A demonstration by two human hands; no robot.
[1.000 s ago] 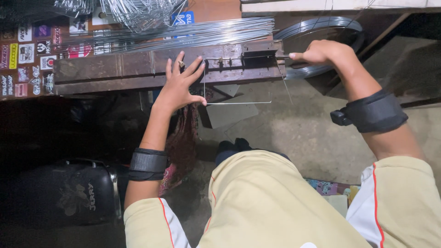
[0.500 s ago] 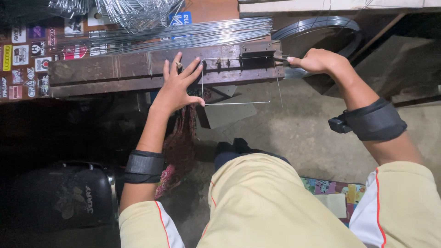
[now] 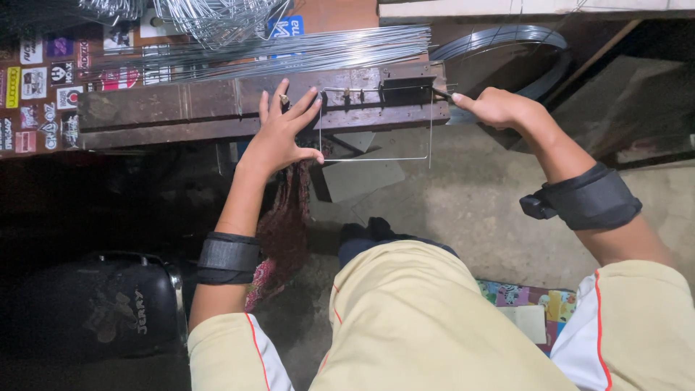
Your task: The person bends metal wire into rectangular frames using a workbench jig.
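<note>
Wooden jig board [image 3: 181, 108], upper centre of frame: dark, worn, rough-grained plank w/ small metal pegs set along its right part. Bent wire [image 3: 376, 158]: thin, bright steel, formed into an open rectangle hanging from the pegs down past the board's lower edge, centre of frame. Straight wire rods [image 3: 289, 54]: bundle of thin silver lengths lying along the top edge of the board. Wire coil [image 3: 507, 36], upper right: grey hoop of many turns, leaning behind the board's right end. Tangle of formed wire pieces at top centre, detail unclear.

Surroundings: concrete floor [image 3: 470, 195], grey, mottled. Sticker-covered panel [image 3: 43, 94] at upper left. Black case [image 3: 101, 311] at lower left, glossy. Dark red cloth [image 3: 286, 217] hangs below the board, just beside left forearm. Person's beige-trousered knees fill lower frame. Black bands on both wrists.

Left hand [image 3: 282, 137]: fingers spread wide, palm flat against board face, thumb touching the lower left corner of the bent wire; grips nothing.

Right hand [image 3: 499, 107], upper right: closed into a fist around a dark lever handle [image 3: 443, 94] at the board's right end; handle mostly hidden by fingers.
</note>
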